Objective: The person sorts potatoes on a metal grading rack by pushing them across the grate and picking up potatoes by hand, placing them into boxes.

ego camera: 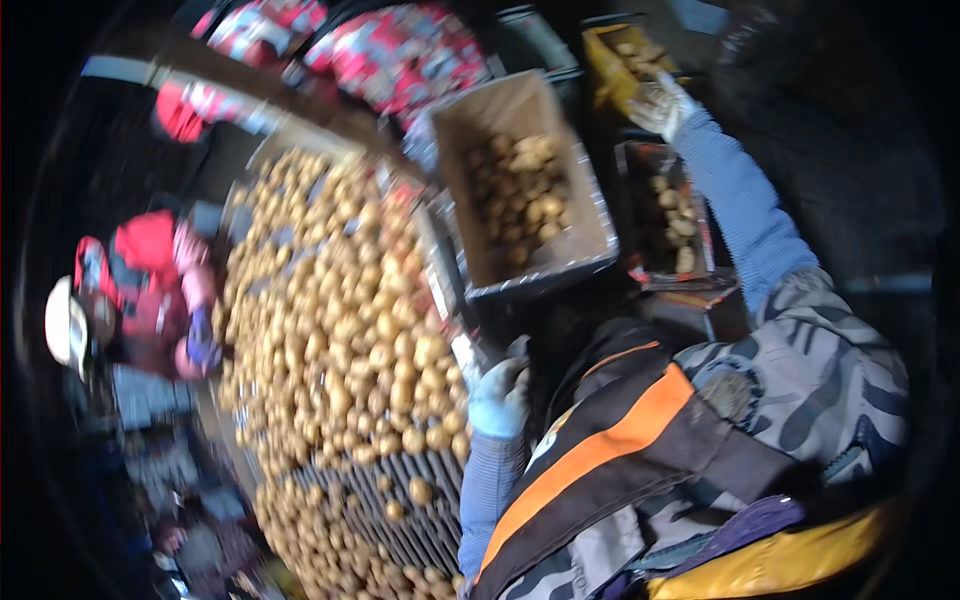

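My right hand (664, 109), in a pale, soiled glove, reaches to a yellow container (609, 64) of potatoes. Its fingers look spread at the near rim; blur hides fine detail. Blue ribbed sleeves cover both forearms. My left hand (499, 394), in a light-blue glove with grey fingers, is at the near edge of the potato conveyor (431, 517). Its fingers are curled, and what they may hold is unclear. Many yellow-skinned potatoes (352, 330) cover the conveyor's dark bars.
A plastic-lined box (559, 266) part-filled with potatoes stands beside the conveyor. Next to it is a smaller crate (705, 232) with potatoes. Across the belt works a person in a red vest (154, 300) and purple glove. Another person in patterned pink clothing (397, 56) stands beyond the box.
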Motion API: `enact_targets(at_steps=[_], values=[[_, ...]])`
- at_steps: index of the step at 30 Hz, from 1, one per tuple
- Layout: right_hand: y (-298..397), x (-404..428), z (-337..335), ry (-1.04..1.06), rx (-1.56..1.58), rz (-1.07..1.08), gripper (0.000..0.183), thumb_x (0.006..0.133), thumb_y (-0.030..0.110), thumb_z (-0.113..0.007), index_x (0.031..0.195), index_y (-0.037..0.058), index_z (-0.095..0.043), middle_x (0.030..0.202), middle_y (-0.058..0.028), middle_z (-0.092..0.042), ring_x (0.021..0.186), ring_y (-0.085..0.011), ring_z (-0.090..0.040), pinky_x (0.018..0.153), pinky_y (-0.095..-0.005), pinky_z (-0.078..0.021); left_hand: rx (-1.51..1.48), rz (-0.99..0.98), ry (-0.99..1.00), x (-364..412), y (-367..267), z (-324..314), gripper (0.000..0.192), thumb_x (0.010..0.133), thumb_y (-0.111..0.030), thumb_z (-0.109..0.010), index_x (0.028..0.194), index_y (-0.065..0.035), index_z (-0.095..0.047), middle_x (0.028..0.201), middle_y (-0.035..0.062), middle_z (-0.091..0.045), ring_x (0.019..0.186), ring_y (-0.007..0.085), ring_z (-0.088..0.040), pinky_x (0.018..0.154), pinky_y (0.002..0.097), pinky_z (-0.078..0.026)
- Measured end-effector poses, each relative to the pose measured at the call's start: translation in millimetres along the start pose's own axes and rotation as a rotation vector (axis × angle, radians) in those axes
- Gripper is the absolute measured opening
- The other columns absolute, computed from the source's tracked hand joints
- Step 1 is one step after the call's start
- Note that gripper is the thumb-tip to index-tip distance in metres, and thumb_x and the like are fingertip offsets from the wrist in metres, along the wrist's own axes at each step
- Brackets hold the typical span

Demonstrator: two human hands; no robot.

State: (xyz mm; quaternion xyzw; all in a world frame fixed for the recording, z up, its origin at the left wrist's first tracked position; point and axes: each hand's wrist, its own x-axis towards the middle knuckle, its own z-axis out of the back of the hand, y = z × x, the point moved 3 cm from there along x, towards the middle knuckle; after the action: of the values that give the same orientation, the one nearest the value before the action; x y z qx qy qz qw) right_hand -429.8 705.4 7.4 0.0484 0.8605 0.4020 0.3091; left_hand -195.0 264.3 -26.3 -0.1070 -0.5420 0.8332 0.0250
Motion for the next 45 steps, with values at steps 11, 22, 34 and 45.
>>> enact_targets(at_steps=[11,22,34,45], values=[[-302,-333,-145,2.05,-1.264,-0.064,0.077,0.066,0.024,-0.069,0.13,-0.0007,-0.034,0.114,-0.0197,-0.053,0.108,-0.03,-0.051,0.092,-0.0365,-0.0402,-0.708,0.26,-0.507,-131,-17,64,0.049,0.081,0.01,-0.048,0.128,0.0064,-0.036,0.128,0.0159,-0.044,0.119,0.0209,-0.041,0.1,0.0324,-0.033],[-418,-440,-144,2.563,-1.161,1.213,0.043,0.068,0.026,-0.062,0.109,0.0211,-0.054,0.123,-0.0049,-0.044,0.114,-0.0252,-0.041,0.091,-0.0552,-0.0308,0.616,1.526,-1.035,-532,-1,34,0.061,0.062,-0.03,-0.075,0.11,0.0008,-0.053,0.11,0.0232,-0.052,0.099,0.0335,-0.051,0.086,0.0403,-0.041],[-467,-371,-275,2.058,-1.837,1.915,0.021,0.071,0.025,-0.057,0.091,0.0256,-0.065,0.116,-0.0033,-0.051,0.114,-0.0241,-0.043,0.091,-0.0563,-0.0308,0.198,1.552,-1.8,-600,57,30,0.062,0.076,-0.042,-0.063,0.118,0.0,-0.047,0.112,0.0249,-0.052,0.103,0.0362,-0.051,0.088,0.0411,-0.042],[-333,-354,-244,1.934,-1.281,0.874,0.033,0.069,0.007,-0.064,0.101,0.006,-0.057,0.1,-0.0135,-0.06,0.092,-0.0294,-0.059,0.079,-0.0347,-0.0473,-0.354,1.043,-2.432,-559,66,38,0.069,0.081,-0.035,-0.063,0.132,-0.0063,-0.028,0.125,0.0194,-0.044,0.106,0.027,-0.049,0.09,0.0393,-0.041]])
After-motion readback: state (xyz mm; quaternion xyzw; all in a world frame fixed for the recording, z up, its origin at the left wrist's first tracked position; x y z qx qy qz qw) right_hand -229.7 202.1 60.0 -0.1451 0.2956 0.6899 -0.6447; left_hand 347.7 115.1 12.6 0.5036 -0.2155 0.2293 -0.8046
